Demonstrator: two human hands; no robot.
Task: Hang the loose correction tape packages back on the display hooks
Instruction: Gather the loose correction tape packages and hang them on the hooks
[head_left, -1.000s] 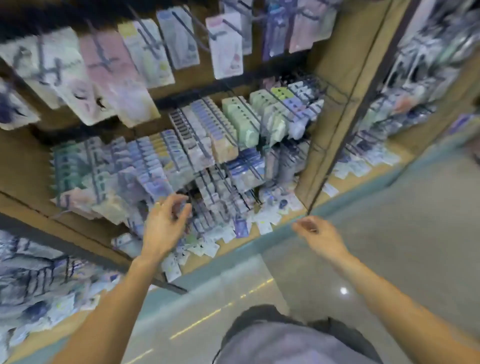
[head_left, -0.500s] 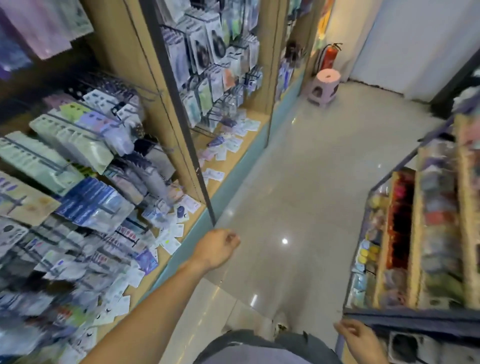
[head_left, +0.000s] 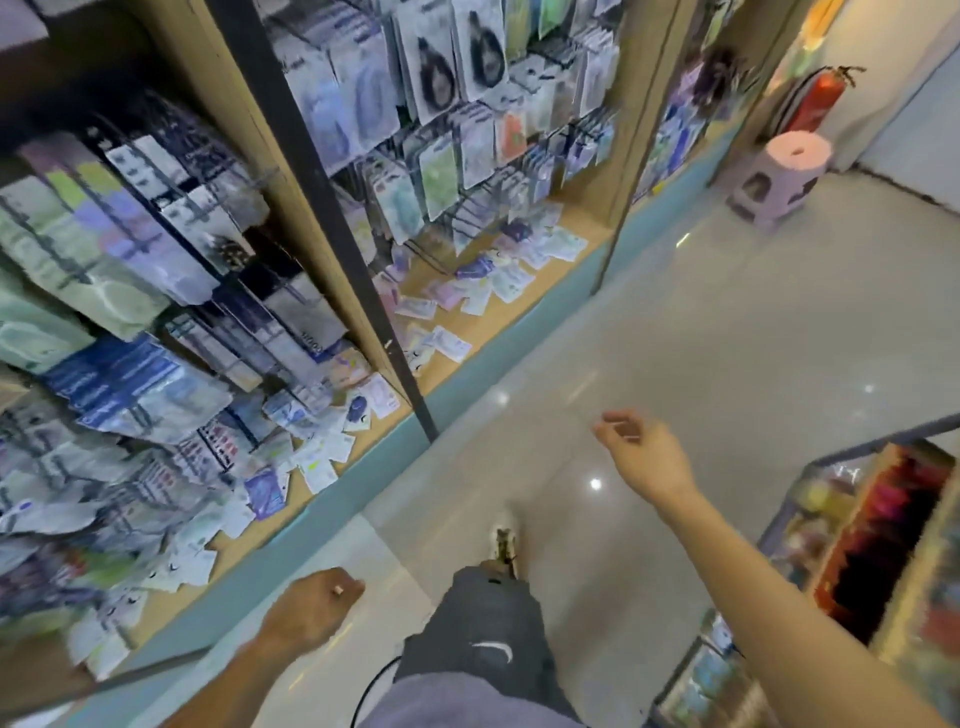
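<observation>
Glossy pale tile floor (head_left: 727, 338) under me — ceiling lights glint off it; pink plastic stool (head_left: 779, 176) beside red extinguisher (head_left: 818, 101) — far wall.

Glossy tiled floor (head_left: 727, 322), wooden shelves (head_left: 519, 291) (plastic-wrapped packages (head_left: 322, 457))

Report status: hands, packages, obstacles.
Left hand curled, empty. Right hand relaxed, empty. Loose flat carded packages lie on wooden shelf ledge. Nothing blocks.

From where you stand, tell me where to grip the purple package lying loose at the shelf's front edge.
Pinch the purple package by its upper edge, coming from the aisle side with the left hand. It lies flat on the shelf ledge, so a thin free edge is probably easiest to lift. Its hang hole is too blurred to locate.
</observation>
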